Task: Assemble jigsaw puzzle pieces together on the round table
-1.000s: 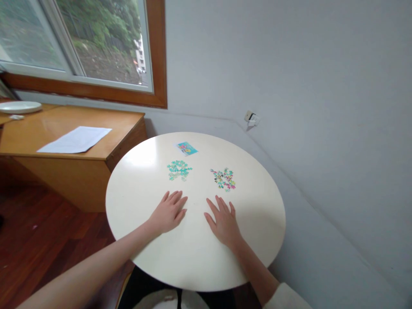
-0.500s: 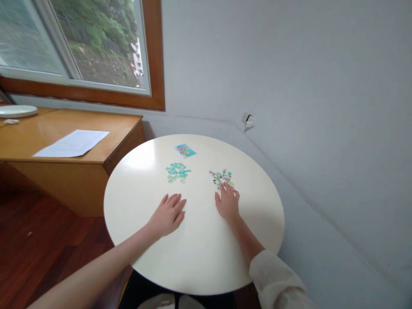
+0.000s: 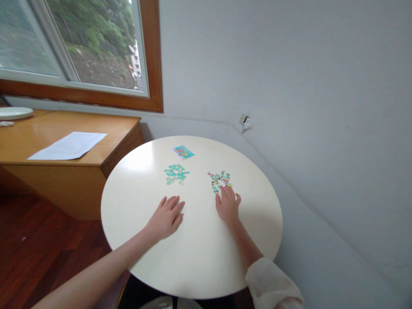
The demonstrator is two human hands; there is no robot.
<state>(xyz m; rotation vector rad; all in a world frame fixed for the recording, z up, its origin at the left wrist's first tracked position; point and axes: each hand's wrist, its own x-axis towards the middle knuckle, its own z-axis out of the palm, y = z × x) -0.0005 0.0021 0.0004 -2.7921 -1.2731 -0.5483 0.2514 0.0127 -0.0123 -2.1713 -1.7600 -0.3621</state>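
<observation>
My left hand [image 3: 167,218] lies palm down on the round white table [image 3: 193,257], fingers stretched out, with nothing in it. Beyond its fingertips is a pile of teal and pale green jigsaw pieces [image 3: 176,173]. My right hand [image 3: 227,204] is at the near edge of a second, multicoloured pile of jigsaw pieces [image 3: 219,179]. Its fingers are spread, and the fingertips touch or cover the nearest pieces. Farther back lies a small picture card [image 3: 183,152], mostly teal with coloured figures.
To the left stands a wooden desk [image 3: 119,128] bearing a white sheet of paper [image 3: 69,146] and a round white object [image 3: 14,113]. A wall socket with a plug [image 3: 246,122] is behind the table. A window [image 3: 103,47] is at the upper left.
The whole view has shifted slightly. My right fingers have moved a little among the multicoloured pieces, and several of these lie differently. My left hand stays in place.
</observation>
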